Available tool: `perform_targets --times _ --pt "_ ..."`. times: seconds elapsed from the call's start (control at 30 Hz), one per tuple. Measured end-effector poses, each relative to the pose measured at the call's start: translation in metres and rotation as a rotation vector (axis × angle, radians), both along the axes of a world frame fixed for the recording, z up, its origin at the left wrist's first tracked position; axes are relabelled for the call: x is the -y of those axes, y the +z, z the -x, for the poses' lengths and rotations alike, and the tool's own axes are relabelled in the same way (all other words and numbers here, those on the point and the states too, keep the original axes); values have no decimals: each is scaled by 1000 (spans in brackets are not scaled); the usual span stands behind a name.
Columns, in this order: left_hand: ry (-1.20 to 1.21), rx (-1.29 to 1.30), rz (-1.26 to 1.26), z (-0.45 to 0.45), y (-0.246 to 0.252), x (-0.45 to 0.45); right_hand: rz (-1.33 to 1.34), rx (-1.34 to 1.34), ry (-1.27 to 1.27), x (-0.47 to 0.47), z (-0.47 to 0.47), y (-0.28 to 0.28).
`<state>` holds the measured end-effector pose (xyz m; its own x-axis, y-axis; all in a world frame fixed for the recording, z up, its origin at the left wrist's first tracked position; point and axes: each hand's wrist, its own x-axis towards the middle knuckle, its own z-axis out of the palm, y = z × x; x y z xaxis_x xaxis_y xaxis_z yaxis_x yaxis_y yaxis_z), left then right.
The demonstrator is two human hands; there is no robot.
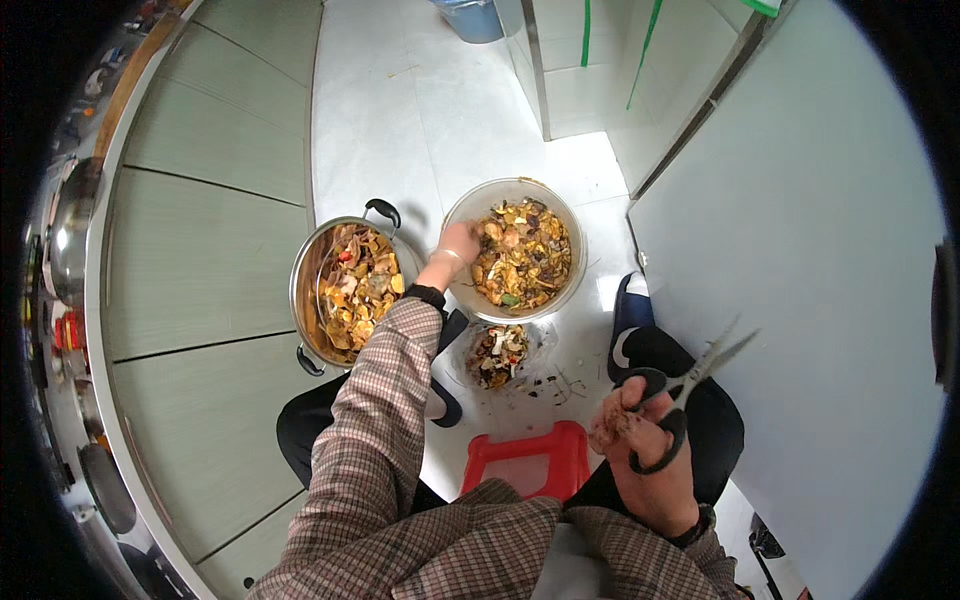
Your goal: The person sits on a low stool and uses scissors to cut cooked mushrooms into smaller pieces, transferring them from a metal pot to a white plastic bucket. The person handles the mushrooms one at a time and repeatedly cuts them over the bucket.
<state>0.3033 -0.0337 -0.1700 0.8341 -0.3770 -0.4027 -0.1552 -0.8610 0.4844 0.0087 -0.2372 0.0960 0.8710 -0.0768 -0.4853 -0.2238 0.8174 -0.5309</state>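
My right hand (645, 450) holds scissors (694, 379) by their black handles, the blades parted and pointing away to the upper right. My left hand (459, 244) reaches over the left rim of a round pale tub (576, 281), its fingertips at the mushroom-like scraps (525, 255) inside; whether they grip a piece is hidden. Left of the tub stands a two-handled steel pot (298, 281) with larger yellowish-brown pieces (364, 289) and a small red bit. Just below the tub, a clear plastic bag or container (536, 352) on the floor holds dark, white and red scraps (499, 356).
A red plastic stool (566, 457) stands between my knees. Dark crumbs and stems (555, 386) lie on the tiled floor. Green-grey cabinets (202, 262) line the left under a cluttered counter; a pale panel (787, 225) rises at right. A blue bin (476, 21) stands at the top.
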Motion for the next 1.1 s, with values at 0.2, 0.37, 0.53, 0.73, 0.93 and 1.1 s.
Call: perform_targets --times 0.2,0.37,0.53,0.73,0.93,1.1 --pt "-499 -116 -599 5 -60 14 -36 -53 19 13 4 -5" --pt "-555 -41 -696 11 -80 15 -56 -125 12 15 4 -16" --pt "-524 -69 -700 20 -63 20 25 -164 43 19 1 -4" --pt "-588 -86 -676 19 -56 23 -33 -145 57 14 -3 1" --pt "-508 -132 -320 7 -24 9 33 -96 79 6 0 -4" --pt "-149 -369 329 47 75 -9 50 15 41 -7 -4 -12"
